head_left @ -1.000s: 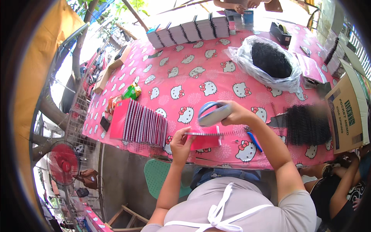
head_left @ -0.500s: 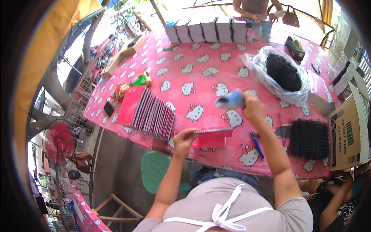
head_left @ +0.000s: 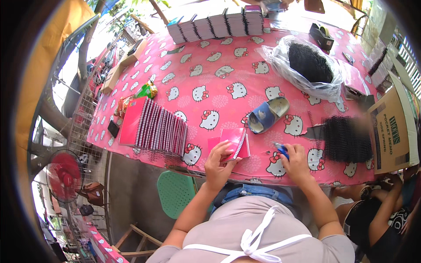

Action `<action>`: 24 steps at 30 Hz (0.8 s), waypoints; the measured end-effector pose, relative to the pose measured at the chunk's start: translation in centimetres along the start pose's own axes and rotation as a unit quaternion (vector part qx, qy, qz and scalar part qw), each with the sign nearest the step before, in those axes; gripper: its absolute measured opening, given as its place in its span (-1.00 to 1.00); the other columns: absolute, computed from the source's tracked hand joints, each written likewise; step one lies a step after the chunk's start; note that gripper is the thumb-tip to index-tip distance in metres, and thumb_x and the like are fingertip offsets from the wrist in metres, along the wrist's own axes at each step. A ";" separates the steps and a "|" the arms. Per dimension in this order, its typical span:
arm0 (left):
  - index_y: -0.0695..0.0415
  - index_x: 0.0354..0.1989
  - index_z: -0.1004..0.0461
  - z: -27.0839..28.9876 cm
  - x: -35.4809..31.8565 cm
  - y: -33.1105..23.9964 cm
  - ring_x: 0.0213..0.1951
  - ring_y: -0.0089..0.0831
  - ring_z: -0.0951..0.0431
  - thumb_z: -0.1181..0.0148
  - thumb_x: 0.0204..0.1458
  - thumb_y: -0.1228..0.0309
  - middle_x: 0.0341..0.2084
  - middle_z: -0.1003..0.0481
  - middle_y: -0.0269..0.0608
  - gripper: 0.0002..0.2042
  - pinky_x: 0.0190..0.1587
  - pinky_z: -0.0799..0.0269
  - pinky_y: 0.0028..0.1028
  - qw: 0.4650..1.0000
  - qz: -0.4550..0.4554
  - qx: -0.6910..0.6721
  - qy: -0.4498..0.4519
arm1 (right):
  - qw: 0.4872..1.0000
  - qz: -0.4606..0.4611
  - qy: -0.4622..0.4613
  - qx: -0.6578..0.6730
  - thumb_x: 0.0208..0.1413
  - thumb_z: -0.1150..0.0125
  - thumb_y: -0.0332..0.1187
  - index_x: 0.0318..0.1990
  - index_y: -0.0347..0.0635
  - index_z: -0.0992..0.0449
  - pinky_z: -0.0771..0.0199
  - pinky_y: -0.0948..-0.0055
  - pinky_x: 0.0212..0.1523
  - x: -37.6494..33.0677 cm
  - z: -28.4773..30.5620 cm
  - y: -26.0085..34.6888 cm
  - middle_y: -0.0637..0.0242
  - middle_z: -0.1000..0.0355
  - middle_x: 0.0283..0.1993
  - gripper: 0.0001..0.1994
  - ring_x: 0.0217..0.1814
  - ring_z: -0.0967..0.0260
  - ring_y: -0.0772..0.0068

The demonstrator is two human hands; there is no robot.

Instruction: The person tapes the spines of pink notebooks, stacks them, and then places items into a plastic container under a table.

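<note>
A small red spiral notebook [head_left: 237,139] lies at the table's near edge, held by my left hand [head_left: 218,165], thumb and fingers closed on its lower end. Its coil runs along the right side, and a second red sheet or cover shows under it. My right hand [head_left: 298,164] is closed round blue-handled pliers [head_left: 283,150], with their metal tip pointing left toward the notebook. Just beyond both hands rests a blue slipper [head_left: 268,115] with a pale insole.
A row of red spiral notebooks [head_left: 155,127] stands at left, beside snack packets [head_left: 147,90] and a small black object [head_left: 113,128]. Black plastic coils lie at right [head_left: 347,139] and in a clear bag [head_left: 310,63]. A cardboard box [head_left: 392,127] stands far right; thick book stacks [head_left: 217,24] line the back.
My right hand has let go of the slipper, now on the table, and has taken hold of the blue pliers. My left hand has turned the notebook so its coil faces right.
</note>
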State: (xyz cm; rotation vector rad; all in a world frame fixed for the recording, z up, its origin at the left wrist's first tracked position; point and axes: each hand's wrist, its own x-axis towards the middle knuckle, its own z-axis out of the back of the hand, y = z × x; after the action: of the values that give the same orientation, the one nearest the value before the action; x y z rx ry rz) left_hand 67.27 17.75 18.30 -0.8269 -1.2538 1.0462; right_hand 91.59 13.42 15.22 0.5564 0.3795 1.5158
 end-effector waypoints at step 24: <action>0.12 -0.51 -0.26 9.7 7.0 -8.9 -0.34 -0.52 -0.47 -0.14 0.03 0.60 -0.40 -0.49 -0.15 -0.82 -0.23 -0.42 -0.50 0.926 -0.177 -0.083 -0.323 | 0.985 0.095 -0.022 -0.140 0.03 -0.23 -0.12 -0.12 -0.30 -0.43 -0.35 0.28 -0.05 2.2 0.8 -0.5 0.13 -0.40 -0.17 -0.59 -0.15 -0.38 0.22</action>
State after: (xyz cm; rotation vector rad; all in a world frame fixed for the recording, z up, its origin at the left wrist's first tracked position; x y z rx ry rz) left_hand 59.14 20.84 30.38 -0.3471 -1.9890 0.9482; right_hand 92.49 15.55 15.79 0.4118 0.0769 1.7023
